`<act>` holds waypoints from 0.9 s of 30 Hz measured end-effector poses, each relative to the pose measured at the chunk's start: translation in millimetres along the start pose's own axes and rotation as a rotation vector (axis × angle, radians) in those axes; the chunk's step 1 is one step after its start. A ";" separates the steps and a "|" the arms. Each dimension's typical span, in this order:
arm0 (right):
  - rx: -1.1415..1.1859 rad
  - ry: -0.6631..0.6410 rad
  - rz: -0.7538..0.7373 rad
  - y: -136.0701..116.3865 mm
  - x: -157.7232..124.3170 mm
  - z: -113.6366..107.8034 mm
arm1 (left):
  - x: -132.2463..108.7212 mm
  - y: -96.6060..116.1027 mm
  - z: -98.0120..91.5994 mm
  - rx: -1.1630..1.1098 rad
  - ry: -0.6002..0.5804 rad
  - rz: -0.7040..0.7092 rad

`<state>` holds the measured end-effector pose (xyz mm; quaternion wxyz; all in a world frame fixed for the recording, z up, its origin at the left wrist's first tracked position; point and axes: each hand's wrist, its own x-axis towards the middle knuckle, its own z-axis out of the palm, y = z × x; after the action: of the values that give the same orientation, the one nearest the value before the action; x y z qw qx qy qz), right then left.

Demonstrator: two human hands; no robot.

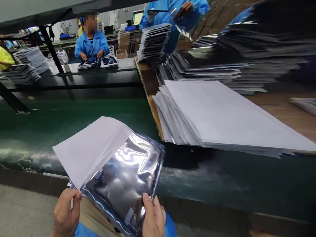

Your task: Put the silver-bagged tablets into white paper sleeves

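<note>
My right hand (153, 215) grips the near right edge of a shiny plastic bag (128, 174), thumb on top. Inside the bag lies a flat dark panel; its exact kind I cannot make out. A white sheet (93, 148) covers the bag's far left part and sticks out past its edge. My left hand (67, 210) pinches the sheet's near corner between thumb and fingers, close to the bag's left corner. The bag is held tilted over my lap, at the front edge of the green bench (37, 131).
A pile of white sheets (234, 115) rests on a wooden board to the right. Behind it rise stacks of bagged dark panels (209, 62). Across the bench a co-worker in blue (91, 46) handles panels; another (172, 19) stands behind a tall stack (154, 42). A black post (51, 49) stands left.
</note>
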<state>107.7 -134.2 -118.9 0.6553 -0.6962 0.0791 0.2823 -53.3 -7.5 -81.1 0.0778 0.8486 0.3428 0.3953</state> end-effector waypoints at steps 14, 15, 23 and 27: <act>-0.080 -0.095 -0.251 1.4 -14.6 -0.2 | -11.0 -9.4 -7.7 0.182 0.033 0.043; -0.079 -0.099 -0.244 0.2 -13.8 -0.5 | -10.3 -10.7 -8.1 0.177 0.021 0.064; 0.090 -0.103 -0.016 -3.8 -10.4 -7.7 | -12.9 -5.6 -1.2 0.203 -0.095 0.147; 0.123 -0.084 0.057 -4.1 -10.5 -11.8 | -15.6 7.5 3.0 0.171 -0.147 0.150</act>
<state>104.4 -147.7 -110.4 0.6912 -0.6397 0.0886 0.3243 -54.4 -22.8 -89.7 0.0003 0.9021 0.3044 0.3059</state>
